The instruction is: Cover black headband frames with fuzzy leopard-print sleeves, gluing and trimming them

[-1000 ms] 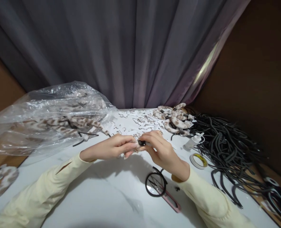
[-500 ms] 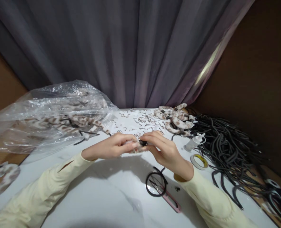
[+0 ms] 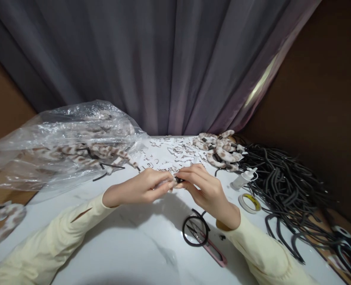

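My left hand (image 3: 147, 187) is closed, with thumb and fingers pinching a pale furry strip (image 3: 172, 183) that it mostly hides. Fingertip to fingertip with it, my right hand (image 3: 204, 189) pinches a small black piece (image 3: 179, 179) at the strip's end. Whether the black piece is inside the fur or only against it, I cannot tell. Both hands are held above the white marbled table (image 3: 128, 245). Below my right hand lie a black ring of cord (image 3: 184, 237) and pink-handled thread snips (image 3: 215, 253).
A clear plastic bag (image 3: 59, 122) of brown-and-white furry strips lies at left. Metal bits (image 3: 180, 152) are scattered at the back. On the right are more furry pieces (image 3: 227, 152), a white bottle (image 3: 240, 180), a tape roll (image 3: 249, 204), black cords (image 3: 282, 178) and large scissors (image 3: 346, 245).
My left fingers have closed further over the furry strip, so less of it shows. My right hand keeps its pinch in nearly the same place.
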`<action>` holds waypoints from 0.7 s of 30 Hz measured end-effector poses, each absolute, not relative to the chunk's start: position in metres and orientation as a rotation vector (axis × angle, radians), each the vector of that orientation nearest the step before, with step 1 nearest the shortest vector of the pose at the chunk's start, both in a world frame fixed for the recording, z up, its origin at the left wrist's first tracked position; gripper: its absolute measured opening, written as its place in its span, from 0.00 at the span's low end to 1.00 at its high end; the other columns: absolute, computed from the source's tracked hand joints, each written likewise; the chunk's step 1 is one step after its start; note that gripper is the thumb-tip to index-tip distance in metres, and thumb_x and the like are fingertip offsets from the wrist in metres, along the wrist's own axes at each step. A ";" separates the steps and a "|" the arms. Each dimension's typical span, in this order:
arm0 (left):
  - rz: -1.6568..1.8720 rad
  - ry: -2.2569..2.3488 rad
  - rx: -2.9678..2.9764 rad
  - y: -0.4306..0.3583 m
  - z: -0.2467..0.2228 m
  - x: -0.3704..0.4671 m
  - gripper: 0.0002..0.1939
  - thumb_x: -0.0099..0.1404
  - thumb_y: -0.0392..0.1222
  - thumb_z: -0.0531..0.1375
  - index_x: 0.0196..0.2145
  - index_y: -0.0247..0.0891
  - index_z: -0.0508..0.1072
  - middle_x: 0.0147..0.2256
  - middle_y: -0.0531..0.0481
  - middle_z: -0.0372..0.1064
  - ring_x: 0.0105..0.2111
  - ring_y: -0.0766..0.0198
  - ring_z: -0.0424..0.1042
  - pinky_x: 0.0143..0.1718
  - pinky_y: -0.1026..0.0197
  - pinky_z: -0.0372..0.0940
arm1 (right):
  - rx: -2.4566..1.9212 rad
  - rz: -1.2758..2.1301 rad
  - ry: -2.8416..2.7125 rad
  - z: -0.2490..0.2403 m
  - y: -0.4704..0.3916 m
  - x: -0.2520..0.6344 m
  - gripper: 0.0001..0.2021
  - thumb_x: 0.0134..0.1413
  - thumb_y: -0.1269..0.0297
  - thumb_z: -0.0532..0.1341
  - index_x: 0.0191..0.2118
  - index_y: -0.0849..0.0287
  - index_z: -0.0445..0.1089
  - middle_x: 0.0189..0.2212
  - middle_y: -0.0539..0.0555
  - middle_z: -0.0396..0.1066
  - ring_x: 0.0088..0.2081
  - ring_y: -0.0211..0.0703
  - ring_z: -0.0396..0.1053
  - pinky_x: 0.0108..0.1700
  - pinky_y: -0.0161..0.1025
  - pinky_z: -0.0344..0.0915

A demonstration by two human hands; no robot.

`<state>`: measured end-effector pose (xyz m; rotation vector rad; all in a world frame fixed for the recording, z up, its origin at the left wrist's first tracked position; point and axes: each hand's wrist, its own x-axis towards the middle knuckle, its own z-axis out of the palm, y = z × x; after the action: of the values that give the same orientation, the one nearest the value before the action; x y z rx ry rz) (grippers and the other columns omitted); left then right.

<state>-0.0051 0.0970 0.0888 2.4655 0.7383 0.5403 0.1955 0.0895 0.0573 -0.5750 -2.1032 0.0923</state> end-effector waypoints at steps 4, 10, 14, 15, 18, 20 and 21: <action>0.566 0.818 2.387 0.097 0.088 -0.003 0.12 0.67 0.41 0.47 0.28 0.36 0.64 0.18 0.59 0.54 0.18 0.73 0.55 0.22 0.68 0.50 | -0.582 -0.005 -1.995 0.051 0.086 0.188 0.09 0.56 0.76 0.55 0.41 0.58 0.66 0.36 0.58 0.73 0.35 0.43 0.70 0.38 0.44 0.64; 0.644 0.889 2.333 0.097 0.089 -0.002 0.12 0.66 0.41 0.49 0.26 0.35 0.65 0.16 0.60 0.52 0.16 0.74 0.51 0.20 0.68 0.48 | -0.546 0.072 -1.968 0.043 0.085 0.187 0.11 0.56 0.81 0.50 0.37 0.58 0.63 0.41 0.60 0.73 0.42 0.44 0.72 0.45 0.50 0.65; 0.638 0.872 2.339 0.099 0.090 -0.004 0.13 0.66 0.40 0.49 0.26 0.35 0.64 0.16 0.60 0.51 0.16 0.73 0.51 0.20 0.68 0.48 | -0.470 0.154 -2.000 0.043 0.089 0.190 0.12 0.56 0.81 0.49 0.36 0.57 0.61 0.42 0.60 0.73 0.45 0.45 0.71 0.45 0.51 0.66; 0.632 0.867 2.345 0.099 0.090 -0.005 0.13 0.67 0.40 0.49 0.26 0.35 0.64 0.16 0.59 0.51 0.16 0.73 0.51 0.20 0.68 0.47 | -0.463 0.167 -2.006 0.043 0.090 0.191 0.11 0.56 0.81 0.48 0.35 0.57 0.61 0.42 0.60 0.73 0.45 0.45 0.71 0.45 0.51 0.67; 0.615 0.842 2.383 0.099 0.090 -0.005 0.13 0.66 0.39 0.48 0.25 0.36 0.63 0.16 0.59 0.51 0.16 0.73 0.52 0.20 0.68 0.47 | -0.462 0.197 -1.995 0.045 0.091 0.192 0.11 0.56 0.80 0.48 0.33 0.57 0.60 0.41 0.60 0.73 0.41 0.44 0.71 0.43 0.49 0.68; 0.595 0.801 2.429 0.099 0.090 -0.005 0.12 0.66 0.38 0.47 0.25 0.36 0.61 0.17 0.59 0.52 0.16 0.73 0.53 0.20 0.68 0.48 | -0.466 0.212 -1.978 0.046 0.091 0.191 0.11 0.56 0.80 0.48 0.33 0.57 0.60 0.39 0.60 0.73 0.40 0.44 0.71 0.41 0.48 0.69; 0.585 0.776 2.456 0.099 0.090 -0.005 0.12 0.66 0.38 0.47 0.25 0.36 0.60 0.17 0.58 0.53 0.17 0.73 0.53 0.20 0.68 0.48 | -0.466 0.212 -1.972 0.046 0.091 0.191 0.11 0.56 0.80 0.48 0.33 0.57 0.60 0.37 0.59 0.73 0.39 0.43 0.71 0.40 0.47 0.69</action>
<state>-0.0046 0.0988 0.0896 2.4555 0.7761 0.5848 0.1905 0.0908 0.0457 -0.4657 -1.9718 0.2121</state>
